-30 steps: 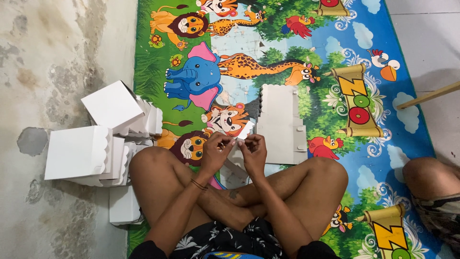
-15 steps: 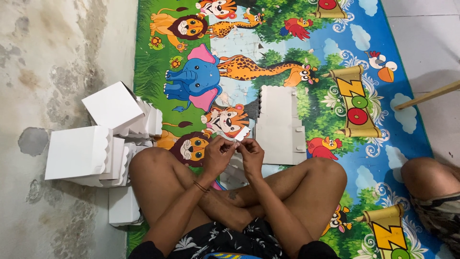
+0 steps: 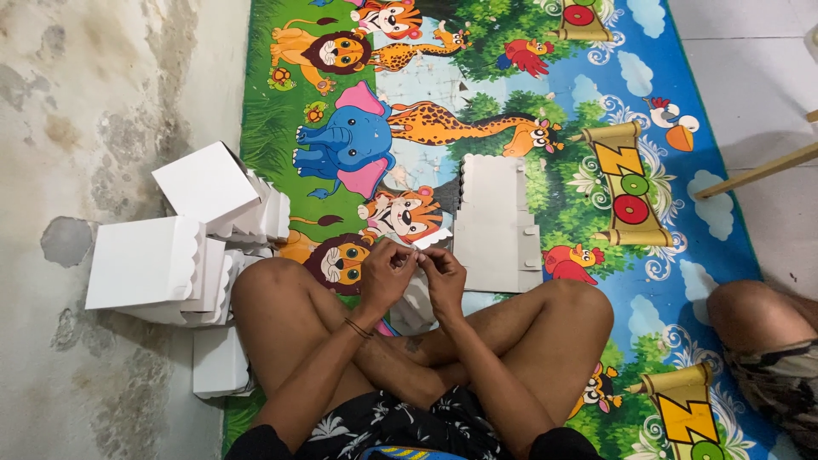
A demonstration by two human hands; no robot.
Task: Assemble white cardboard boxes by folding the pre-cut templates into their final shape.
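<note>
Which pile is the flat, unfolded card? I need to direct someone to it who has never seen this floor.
Find the colourful animal play mat on the floor. Just right of its cartoon tiger, ahead of the seated person's right hand, lies the flat stack of white card blanks with scalloped top edges. Unlike the folded white boxes heaped at the mat's left edge, it lies flat.

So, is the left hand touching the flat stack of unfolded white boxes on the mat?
Apart. The head view shows the left hand over the lap, with bare mat between it and the flat stack.

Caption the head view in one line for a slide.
Seated cross-legged on an animal-print play mat, a person's left hand and right hand pinch a white cardboard piece between folded white boxes and flat blanks.
</note>
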